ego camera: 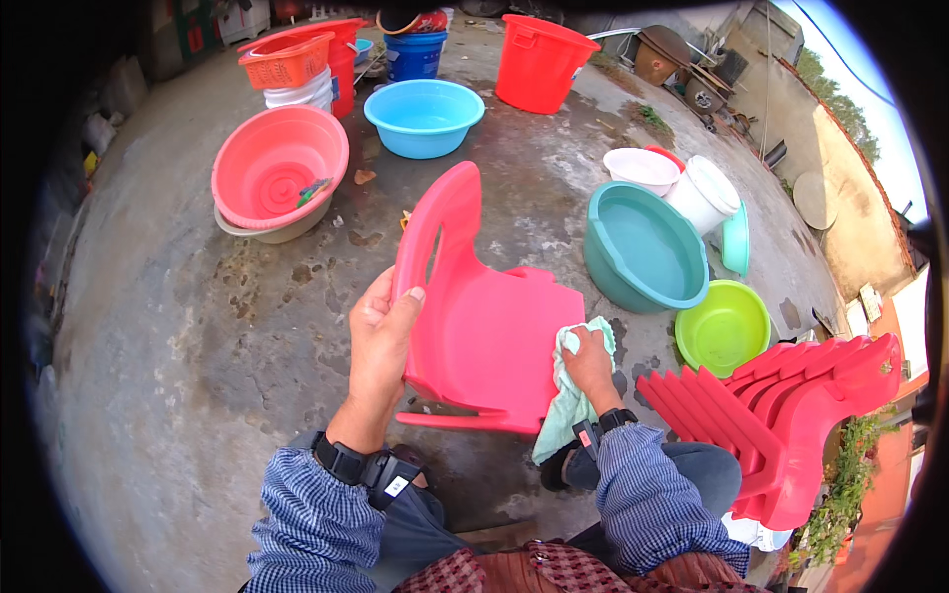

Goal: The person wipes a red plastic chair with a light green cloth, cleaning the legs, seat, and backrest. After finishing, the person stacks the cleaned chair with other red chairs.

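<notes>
A small red plastic chair [497,333] is held tilted before me, its backrest pointing up and to the left. My left hand [382,326] grips the edge of the backrest, thumb over the near face. In my right hand [591,367] is a pale green cloth [567,415], bunched against the front edge of the seat. The cloth's loose end hangs below the hand. My right fingers are partly hidden in its folds.
Stacked red chairs [786,430] stand close on my right. Beyond them are a lime-green basin [723,326] and a teal tub [645,244] holding water. A pink basin [280,167], a blue basin [424,118] and a red bucket [545,63] sit farther out on the concrete floor [185,326].
</notes>
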